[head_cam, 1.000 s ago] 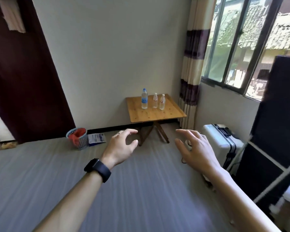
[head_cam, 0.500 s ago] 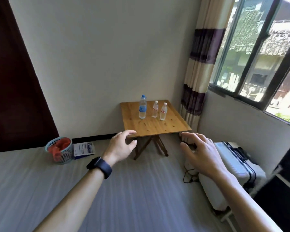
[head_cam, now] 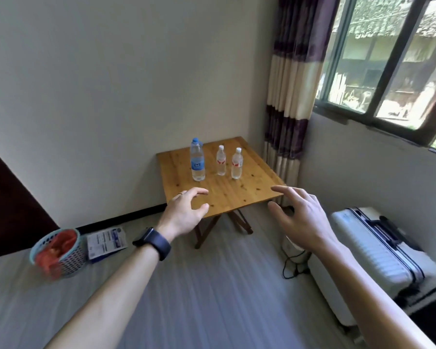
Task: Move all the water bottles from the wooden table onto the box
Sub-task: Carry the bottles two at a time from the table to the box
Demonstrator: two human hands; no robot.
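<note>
We see a grey floor [head_cam: 207, 293] with fine lengthwise streaks, and in the corner a square wooden bench [head_cam: 239, 190] of knotty planks on crossed folding legs. To its right lies a white ribbed hard-shell suitcase [head_cam: 378, 250] with dark trim. A striped cream and purple curtain [head_cam: 290, 102] hangs in soft folds beside the window. At the left sits a round blue mesh basket [head_cam: 58, 255] with something red inside. Our left hand [head_cam: 184, 212], a dark matte watch [head_cam: 154, 241] on the wrist, and our right hand [head_cam: 300, 217] reach forward empty, fingers spread apart. On the bench stand three clear plastic bottles, upright and apart: a tall blue-capped bottle [head_cam: 197, 161], a middle small bottle [head_cam: 221, 161] and a right small bottle [head_cam: 237, 164], both white-capped
</note>
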